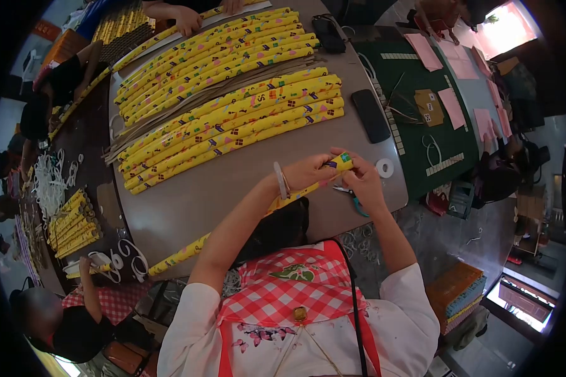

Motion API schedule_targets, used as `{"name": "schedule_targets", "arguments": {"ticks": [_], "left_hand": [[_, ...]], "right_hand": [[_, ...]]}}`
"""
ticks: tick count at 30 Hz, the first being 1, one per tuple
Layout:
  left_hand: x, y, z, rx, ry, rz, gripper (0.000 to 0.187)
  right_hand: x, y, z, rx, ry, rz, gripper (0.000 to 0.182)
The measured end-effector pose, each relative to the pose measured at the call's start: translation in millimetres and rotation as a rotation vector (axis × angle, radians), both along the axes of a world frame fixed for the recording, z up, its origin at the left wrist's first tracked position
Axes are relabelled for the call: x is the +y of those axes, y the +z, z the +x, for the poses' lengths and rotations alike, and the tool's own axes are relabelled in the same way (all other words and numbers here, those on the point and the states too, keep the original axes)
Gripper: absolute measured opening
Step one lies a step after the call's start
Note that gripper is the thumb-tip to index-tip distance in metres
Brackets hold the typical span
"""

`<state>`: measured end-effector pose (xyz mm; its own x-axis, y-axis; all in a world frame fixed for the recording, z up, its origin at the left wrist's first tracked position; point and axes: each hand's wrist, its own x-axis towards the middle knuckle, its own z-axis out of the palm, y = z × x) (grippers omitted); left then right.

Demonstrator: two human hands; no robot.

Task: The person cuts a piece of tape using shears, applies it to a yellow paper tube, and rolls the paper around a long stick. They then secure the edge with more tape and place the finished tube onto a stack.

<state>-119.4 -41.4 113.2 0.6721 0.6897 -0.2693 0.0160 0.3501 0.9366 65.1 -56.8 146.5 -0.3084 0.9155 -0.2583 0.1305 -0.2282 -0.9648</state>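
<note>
A long roll of yellow patterned wrapping paper (pixel 188 252) slants across the near side of the table, passing under my left forearm. My left hand (pixel 311 169) is closed around it close to its right end. At that same end the fingers of my right hand (pixel 363 180) pinch the paper; their exact grip is partly hidden. Scissors with teal handles (pixel 359 206) lie just below my right hand. Beside that hand sits a small white roll of tape (pixel 385 167). Several more yellow wrapping paper rolls (pixel 233 132) lie side by side beyond my hands.
A black phone (pixel 370 116) and a dark case (pixel 328 34) lie on the grey table (pixel 188 213). Another person's hands (pixel 188 20) work at the far edge. A green table (pixel 415 75) with pink sheets stands right. Several people and bundled rolls (pixel 75 226) are at left.
</note>
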Motion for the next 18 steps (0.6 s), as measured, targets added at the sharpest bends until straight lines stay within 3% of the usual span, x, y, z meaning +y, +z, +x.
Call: {"name": "schedule_targets", "arguments": {"ticks": [3,6,8,18], "left_hand": [[-0.9,7.4,-0.9,-0.032,-0.009,-0.006,0.026],[-1.1,8.6,-0.8,-0.098,0.004,-0.038,0.026],[-0.6,9.1,-1.6,-0.093,-0.025,-0.024,0.026],[-0.7,2.3,-0.4,-0.038,-0.041,-0.02,0.024]], "right_hand": [[0.5,-4.0,1.5,0.137,0.018,0.058,0.024],[-0.9,4.1,-6.3,0.137,-0.076,-0.004,0.026],[-0.5,2.5,-7.5,-0.043,-0.085,-0.01,0.028],[-2.2,-3.1,-3.4,0.006,-0.044,0.018,0.036]]}}
